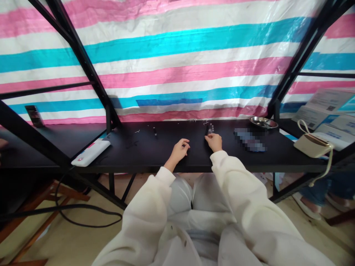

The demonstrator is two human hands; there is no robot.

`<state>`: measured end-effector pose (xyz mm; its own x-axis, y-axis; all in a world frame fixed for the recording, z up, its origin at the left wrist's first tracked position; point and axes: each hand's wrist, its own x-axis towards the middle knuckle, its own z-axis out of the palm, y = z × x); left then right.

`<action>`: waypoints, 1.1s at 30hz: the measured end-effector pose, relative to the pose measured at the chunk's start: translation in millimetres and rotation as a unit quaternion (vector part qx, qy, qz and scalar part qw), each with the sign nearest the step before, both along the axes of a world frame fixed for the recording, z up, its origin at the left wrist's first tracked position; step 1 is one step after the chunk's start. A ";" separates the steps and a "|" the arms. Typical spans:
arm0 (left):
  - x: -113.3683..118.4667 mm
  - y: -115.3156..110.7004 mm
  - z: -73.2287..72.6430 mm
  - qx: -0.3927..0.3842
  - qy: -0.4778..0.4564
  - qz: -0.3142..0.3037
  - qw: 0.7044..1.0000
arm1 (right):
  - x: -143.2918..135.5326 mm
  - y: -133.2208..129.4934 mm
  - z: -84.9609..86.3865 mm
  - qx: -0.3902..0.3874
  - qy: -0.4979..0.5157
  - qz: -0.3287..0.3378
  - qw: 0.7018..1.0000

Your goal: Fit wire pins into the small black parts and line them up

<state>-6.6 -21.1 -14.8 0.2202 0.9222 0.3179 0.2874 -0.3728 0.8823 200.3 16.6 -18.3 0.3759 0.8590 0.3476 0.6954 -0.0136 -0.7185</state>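
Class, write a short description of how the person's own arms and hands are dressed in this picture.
Both arms are covered by loose, cream-white long sleeves, softly creased, with gathered cuffs closing at the wrists. The left hand and right hand are bare: no gloves. No cables or printed markings show on either sleeve.

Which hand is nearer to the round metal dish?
Right. The right hand is left of the dish and closer to the person; the left hand is farther left, beyond the right one.

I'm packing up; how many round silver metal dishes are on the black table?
1: a round silver metal dish, at the back right corner of the black table; any beneath would be hidden.
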 end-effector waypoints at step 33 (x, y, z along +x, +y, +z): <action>-0.3 1.2 -2.3 -0.009 0.015 -0.015 1.000 | 9.3 -14.8 11.7 -0.113 -0.103 -0.063 0.986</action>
